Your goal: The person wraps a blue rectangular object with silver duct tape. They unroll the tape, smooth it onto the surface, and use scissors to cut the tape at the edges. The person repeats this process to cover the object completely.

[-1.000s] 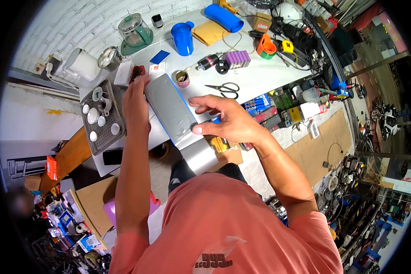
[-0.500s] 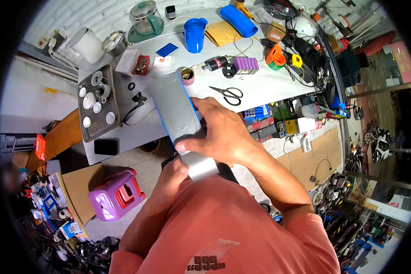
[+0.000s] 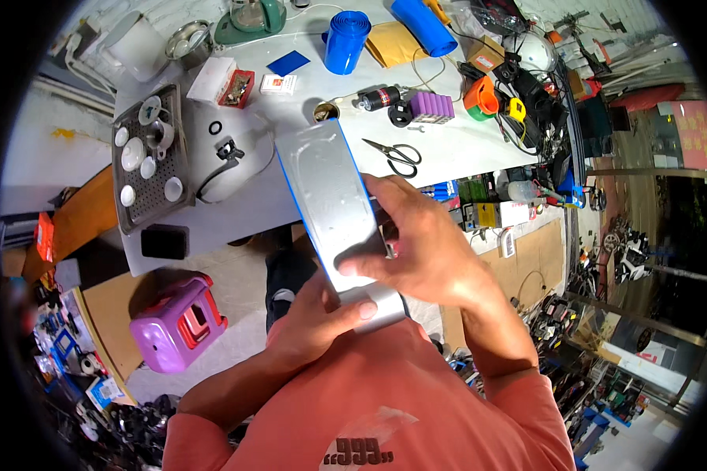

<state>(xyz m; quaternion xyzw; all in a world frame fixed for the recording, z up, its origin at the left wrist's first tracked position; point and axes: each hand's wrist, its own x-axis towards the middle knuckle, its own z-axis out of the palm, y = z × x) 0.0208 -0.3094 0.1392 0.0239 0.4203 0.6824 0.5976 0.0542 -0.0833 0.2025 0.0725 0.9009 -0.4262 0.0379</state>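
Note:
A long silver-grey case [image 3: 328, 184] with blue edging is held tilted between my hands, its near end close to my shirt. My right hand [image 3: 428, 243] is closed round its right side, thumb across the top face. At the near end, my left hand [image 3: 318, 318] grips from the left, its thumb pressed on the silver surface and its other fingers mostly hidden. Beyond the case's far end stands a small open tin [image 3: 327, 112]. Black-handled scissors [image 3: 397, 156] lie on the white table [image 3: 448, 153] to the right of the case.
A perforated tray [image 3: 187, 169] with white cups and a phone [image 3: 165, 242] are at the left. Blue rolls [image 3: 347, 43], a purple cell pack [image 3: 432, 107] and an orange cup [image 3: 480, 96] stand farther back. A purple stool [image 3: 169, 334] is on the floor.
The case has shifted right and toward me. My left thumb now lies over the case's near end, and my right hand has moved right and nearer with it.

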